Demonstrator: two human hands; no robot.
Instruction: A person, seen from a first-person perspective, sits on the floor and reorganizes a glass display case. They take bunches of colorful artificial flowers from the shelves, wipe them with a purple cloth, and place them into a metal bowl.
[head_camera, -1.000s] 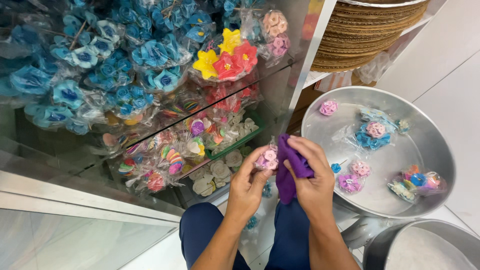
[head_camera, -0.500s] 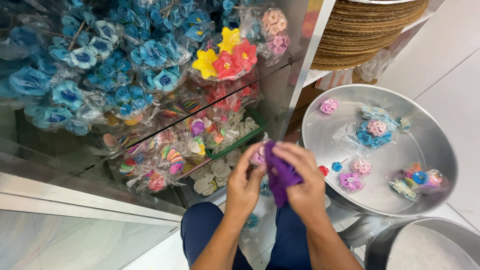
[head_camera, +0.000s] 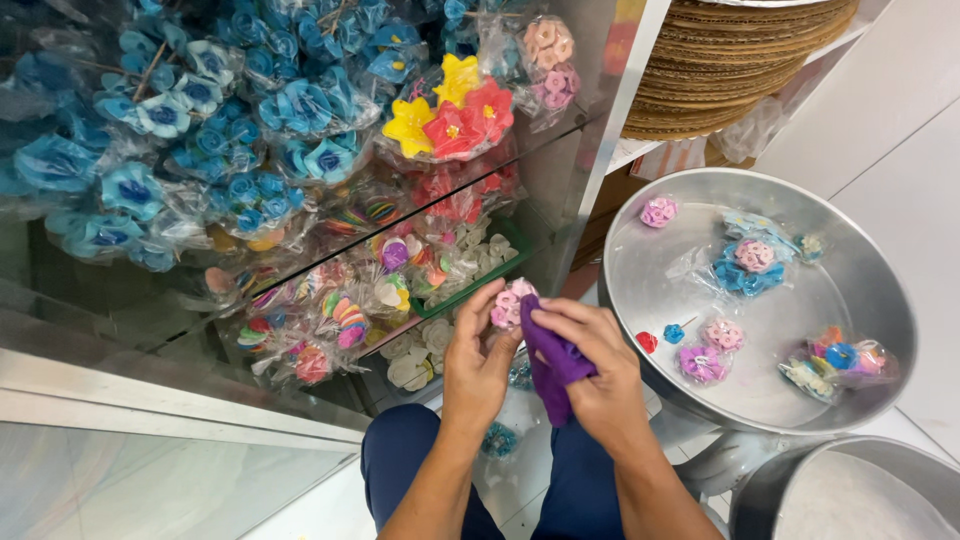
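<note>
My left hand (head_camera: 478, 358) holds a small clear packet of pink sugar flowers (head_camera: 508, 306) up in front of the glass case. My right hand (head_camera: 598, 372) grips a purple cloth (head_camera: 552, 362) and presses it against that packet. Both hands meet just above my lap in dark blue trousers (head_camera: 400, 450). Behind the hands, the case shelf carries packets of multicoloured flowers (head_camera: 345, 315).
A large round metal tray (head_camera: 870, 270) on the right holds several flower packets in pink, blue and purple. A second metal basin (head_camera: 850, 495) sits at bottom right. Blue flower packets (head_camera: 200, 120) fill the upper shelf; stacked woven trays (head_camera: 740, 55) rest on a white shelf.
My right hand has shifted with the purple cloth from beside the pink packet onto it, rubbing along it. My left hand keeps the packet in place.
</note>
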